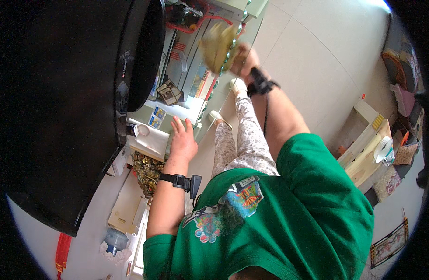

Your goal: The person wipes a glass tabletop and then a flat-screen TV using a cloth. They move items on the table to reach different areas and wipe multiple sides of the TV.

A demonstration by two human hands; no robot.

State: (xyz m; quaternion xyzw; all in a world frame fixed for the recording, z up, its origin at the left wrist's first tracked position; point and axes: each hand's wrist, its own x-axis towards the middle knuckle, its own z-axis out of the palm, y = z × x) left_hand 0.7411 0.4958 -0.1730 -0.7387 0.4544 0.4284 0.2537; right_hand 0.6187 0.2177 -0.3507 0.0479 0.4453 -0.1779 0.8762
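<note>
My right hand (245,62) holds a yellowish cloth (218,47), both blurred, over the glass edge of a TV cabinet. A strand of shiny green beads or tinsel (229,52) passes in front of the cloth. My left hand (183,141) has its fingers spread and holds nothing, close to the corner of the cabinet (195,131). Small blue-and-yellow cards or packets (156,117) lie by its fingertips, and several dark picture cards (169,92) lie farther along the cabinet.
A large black Haier television (67,98) fills the left side. A red basket (190,29) with a toy gun stands at the top. A gold-coloured ornament (146,173) is beside my left forearm. A wooden table (368,150) and a cushioned sofa (407,101) are at the right.
</note>
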